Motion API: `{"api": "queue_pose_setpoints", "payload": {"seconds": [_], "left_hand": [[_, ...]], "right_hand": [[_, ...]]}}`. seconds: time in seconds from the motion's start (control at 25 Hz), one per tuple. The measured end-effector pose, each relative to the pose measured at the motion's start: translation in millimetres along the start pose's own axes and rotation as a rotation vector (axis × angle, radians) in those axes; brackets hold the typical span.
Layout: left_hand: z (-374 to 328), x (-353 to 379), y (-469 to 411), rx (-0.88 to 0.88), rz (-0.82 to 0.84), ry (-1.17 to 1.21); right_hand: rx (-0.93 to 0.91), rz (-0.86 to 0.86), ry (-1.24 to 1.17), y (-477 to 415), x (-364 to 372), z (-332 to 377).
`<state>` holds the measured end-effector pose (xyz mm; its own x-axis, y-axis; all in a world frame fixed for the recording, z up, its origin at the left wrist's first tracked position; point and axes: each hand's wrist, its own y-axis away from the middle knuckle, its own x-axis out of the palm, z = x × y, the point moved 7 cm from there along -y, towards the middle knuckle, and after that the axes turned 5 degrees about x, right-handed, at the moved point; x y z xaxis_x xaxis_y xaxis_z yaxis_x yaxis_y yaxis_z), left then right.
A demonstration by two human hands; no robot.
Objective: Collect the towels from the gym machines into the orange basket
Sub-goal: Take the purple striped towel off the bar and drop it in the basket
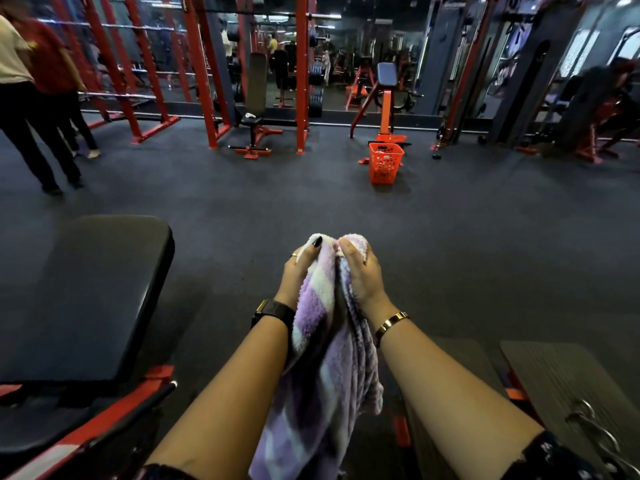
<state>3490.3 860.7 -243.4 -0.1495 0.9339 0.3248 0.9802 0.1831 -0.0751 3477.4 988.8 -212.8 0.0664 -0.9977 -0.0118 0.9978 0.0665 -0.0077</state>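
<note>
Head view. Both hands were closed on one purple-and-white towel [332, 327]: left hand [298, 271] and right hand [360, 271] gripped its bunched top edge side by side, the rest hanging down between the forearms. The orange basket [385, 163] stood on the floor well ahead, near an orange machine [386, 98]; something pale showed inside it, so probably some towels were already in. This towel was not yet deposited. A small white item [250, 115], possibly another towel, lay on a far bench seat [252, 121]. Open floor [277, 195] lay between hands and basket. A black padded bench [83, 292] was near left; two people [38, 98] stood far left, off the path.
</note>
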Motion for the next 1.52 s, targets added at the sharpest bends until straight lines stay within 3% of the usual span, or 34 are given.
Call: {"api": "queue_pose_setpoints", "payload": {"seconds": [0.8, 1.16, 1.52], "left_hand": [[23.2, -30.6, -479.0, -0.025, -0.014, -0.004], [46.1, -50.9, -751.8, -0.059, 0.042, 0.054], [74.6, -27.6, -981.9, -0.091, 0.095, 0.026]], "right_hand": [[-0.034, -0.009, 0.041, -460.2, 73.7, 17.8], [-0.013, -0.102, 0.075, -711.9, 117.3, 16.2], [-0.012, -0.21, 0.003, -937.0, 115.2, 2.2]]}}
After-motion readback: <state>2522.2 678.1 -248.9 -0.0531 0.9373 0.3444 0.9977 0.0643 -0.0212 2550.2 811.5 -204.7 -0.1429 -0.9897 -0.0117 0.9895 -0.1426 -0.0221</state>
